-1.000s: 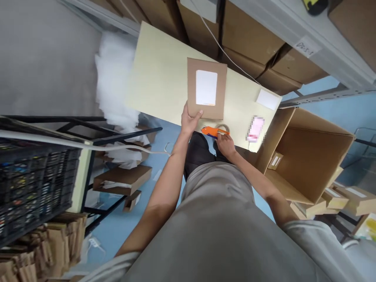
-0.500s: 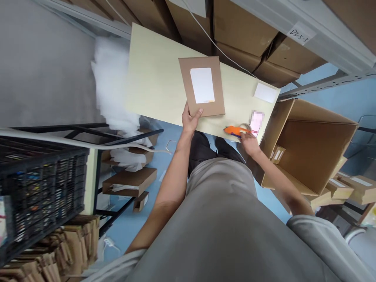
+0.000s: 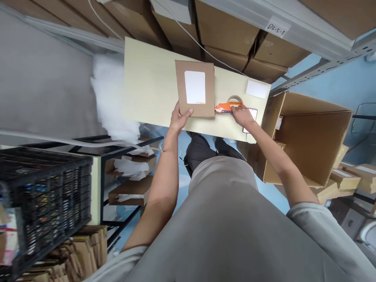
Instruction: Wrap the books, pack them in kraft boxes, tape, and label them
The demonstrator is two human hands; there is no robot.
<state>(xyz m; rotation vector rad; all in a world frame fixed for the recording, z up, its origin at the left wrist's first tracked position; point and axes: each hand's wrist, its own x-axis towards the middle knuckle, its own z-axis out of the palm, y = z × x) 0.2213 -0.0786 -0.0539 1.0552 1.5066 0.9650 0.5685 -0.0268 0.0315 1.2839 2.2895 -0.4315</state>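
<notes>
Main worry for me is the corner grip; the left hand [image 3: 178, 118] pinches the box [image 3: 195, 109] only at its near left corner, thumb on top and fingers clamped round the edge; a hard sideways shove could spin it, since nothing braces the far end. Right hand [image 3: 241, 114] has its fingers wrapped round an orange tape dispenser [image 3: 225, 107], nose pointing at the box's right edge; if that nose came in crooked, tape could wrinkle or catch the white label [image 3: 195, 87]. The phone [image 3: 254, 113] sits just by that wrist too; a careless elbow or cuff could knock it off the near edge.

As for the box, it's over the middle of the pale table [image 3: 149, 78]; plain brown cardboard, flattish, corners looking square, the big label stuck on the upper face with a bit of orange at its bottom; no dents that I can spot. From nearly overhead I honestly can't tell whether it's lying flat or lifted a touch, or whether the dispenser is actually touching it.
</notes>
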